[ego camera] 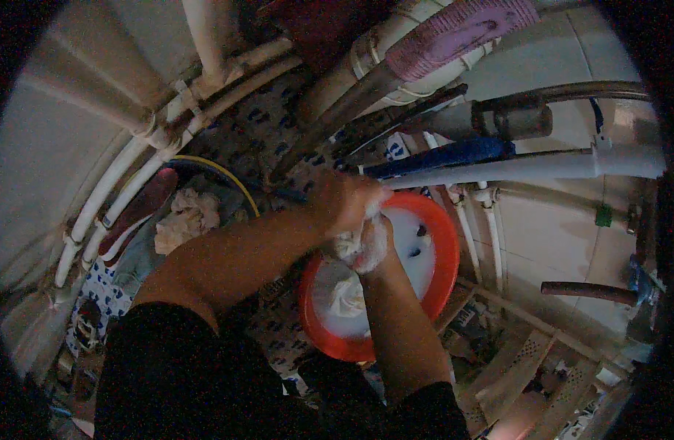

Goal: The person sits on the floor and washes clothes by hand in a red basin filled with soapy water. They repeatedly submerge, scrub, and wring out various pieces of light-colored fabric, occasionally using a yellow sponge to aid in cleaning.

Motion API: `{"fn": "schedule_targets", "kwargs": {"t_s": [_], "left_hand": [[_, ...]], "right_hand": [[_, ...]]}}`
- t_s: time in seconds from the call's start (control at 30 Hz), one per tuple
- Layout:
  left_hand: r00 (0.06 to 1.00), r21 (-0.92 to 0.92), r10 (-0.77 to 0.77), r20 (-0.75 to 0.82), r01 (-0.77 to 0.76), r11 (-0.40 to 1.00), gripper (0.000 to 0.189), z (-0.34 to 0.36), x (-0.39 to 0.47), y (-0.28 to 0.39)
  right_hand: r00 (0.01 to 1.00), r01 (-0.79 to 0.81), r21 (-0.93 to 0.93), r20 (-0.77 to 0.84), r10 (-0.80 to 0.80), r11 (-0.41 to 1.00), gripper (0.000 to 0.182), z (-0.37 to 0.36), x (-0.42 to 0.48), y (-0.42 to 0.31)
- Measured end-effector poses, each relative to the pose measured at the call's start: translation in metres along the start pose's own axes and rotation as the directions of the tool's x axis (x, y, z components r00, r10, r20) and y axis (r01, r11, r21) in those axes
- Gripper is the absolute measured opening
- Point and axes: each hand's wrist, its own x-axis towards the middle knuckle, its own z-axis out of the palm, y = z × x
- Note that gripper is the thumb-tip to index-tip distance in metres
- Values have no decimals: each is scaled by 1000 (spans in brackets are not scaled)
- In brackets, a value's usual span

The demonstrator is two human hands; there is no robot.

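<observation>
My left hand (342, 201) reaches in from the left and is closed on a wet, pale cloth (348, 247). Just below it, my right hand (376, 245) grips the same bunched cloth, with white suds over its fingers and wrist. Both hands are blurred and close together, above an orange-red plastic basin (449, 247). Cloudy, soapy water (403, 225) fills part of the basin, and a second white cloth (346, 297) lies in it at the near left. Two small dark patches show at the water's right side. My right forearm hides part of the basin.
White pipes (122, 181) run along the left wall. Beside them lie a crumpled beige cloth (188, 217) and a maroon shoe-like item (141, 214). A grey pipe (507, 168) crosses beyond the basin, below a purple ribbed object (460, 36). A wooden crate (513, 366) stands at lower right.
</observation>
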Motion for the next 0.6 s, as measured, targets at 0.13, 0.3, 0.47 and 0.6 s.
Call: {"fn": "schedule_targets", "kwargs": {"t_s": [0.13, 0.3, 0.47, 0.6], "left_hand": [[996, -68, -84, -41, 81, 994, 24, -10, 0, 11], [990, -284, -141, 1, 135, 949, 18, -16, 7, 17], [957, -96, -237, -168, 223, 970, 13, -3, -2, 25], [990, -14, -136, -20, 136, 991, 20, 22, -12, 3]], "right_hand": [[960, 94, 134, 250, -126, 986, 34, -20, 5, -3], [965, 213, 92, 136, -224, 973, 33, -26, 9, 6], [976, 0, 108, -217, 24, 994, 33, -6, 36, -3], [975, -37, 103, -212, 59, 994, 35, 12, 17, -3]]}}
